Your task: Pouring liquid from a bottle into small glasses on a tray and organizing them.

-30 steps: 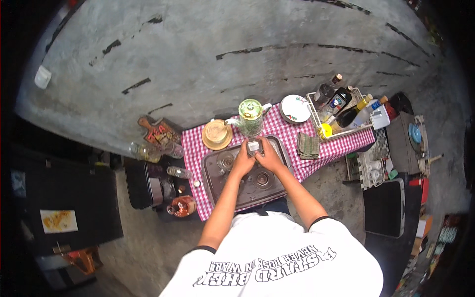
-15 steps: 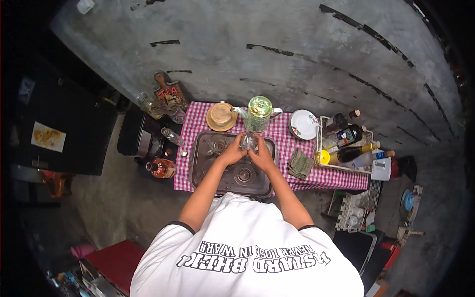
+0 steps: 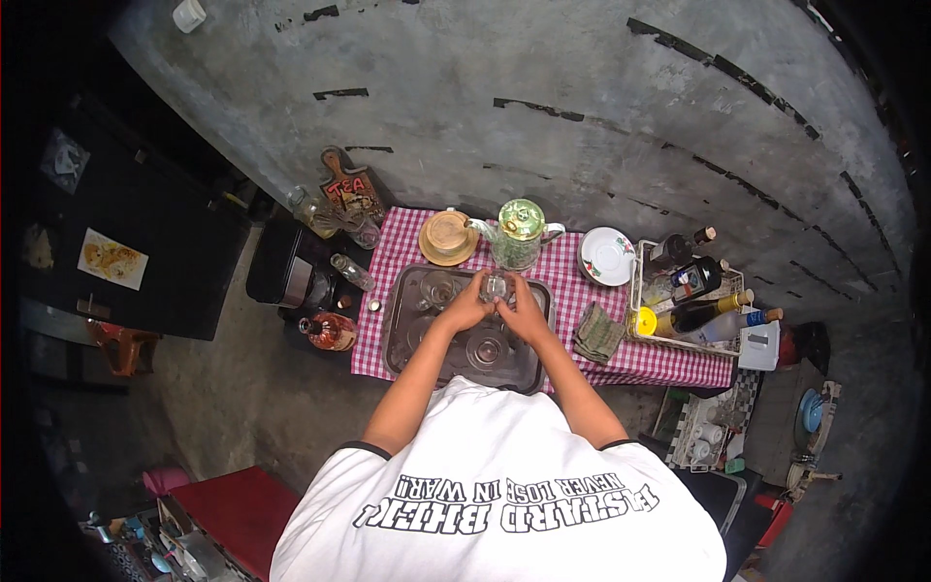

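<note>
My left hand [image 3: 467, 308] and my right hand [image 3: 525, 312] are closed from both sides around a small clear glass cup [image 3: 497, 286]. The cup is over the far right part of a dark brown tray [image 3: 396, 355]. On that tray, beside my left hand, stands another clear glass cup [image 3: 438, 289]. A clear glass saucer [image 3: 487, 352] lies nearer to me, between my forearms. Just beyond my hands is a green patterned pitcher [image 3: 522, 238] with a lid and spout. My fingertips are partly hidden around the held cup.
A pink checked cloth [image 3: 373, 335] covers the table. A brown lidded cup on a saucer [image 3: 447, 236], white plates [image 3: 607, 256], a folded green cloth [image 3: 598, 333] and a wire basket [image 3: 637, 281] of bottles surround the tray. An amber bottle [image 3: 328, 331] stands left of the table.
The whole view has shifted slightly, so everything sits a little lower and further right. Both hands still hold the glass cup over the tray, with little change in grip.
</note>
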Tool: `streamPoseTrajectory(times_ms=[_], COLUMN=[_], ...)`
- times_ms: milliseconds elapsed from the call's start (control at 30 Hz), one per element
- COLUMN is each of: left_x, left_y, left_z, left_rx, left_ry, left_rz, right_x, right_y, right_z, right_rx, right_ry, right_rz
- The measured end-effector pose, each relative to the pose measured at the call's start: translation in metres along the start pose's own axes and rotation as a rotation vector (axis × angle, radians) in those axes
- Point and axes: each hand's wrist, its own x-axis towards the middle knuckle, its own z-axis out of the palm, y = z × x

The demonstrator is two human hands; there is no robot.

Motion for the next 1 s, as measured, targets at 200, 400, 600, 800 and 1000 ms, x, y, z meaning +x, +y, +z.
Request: streamPoseTrajectory(times_ms=[200, 400, 600, 800, 1000], left_x=[-0.003, -0.006, -0.009, -0.007, -0.012], left_y=[-0.002, 0.002, -0.004, -0.013, 0.001], left_z=[-0.003, -0.003, -0.003, -0.001, 0.0], left_rx=[-0.01, 0.029, -0.02, -0.01, -0.011], left_ry=[0.004, -0.005, -0.004, 0.019, -0.016], left_rz=[-0.007, 0.007, 0.004, 0.065, 0.01], right_x=[0.0, -0.001, -0.004, -0.006, -0.008], right_y=[-0.009, -0.007, -0.015, -0.015, -0.005], right_z=[0.003, 0.0, 0.001, 0.003, 0.004], right_rx=[0.028, 0.007, 0.026, 0.013, -0.035], right_ry=[0.002, -0.046, -0.051, -0.043, -0.005], right_rz=[0.009, 0.04, 0.035, 0.033, -0.007])
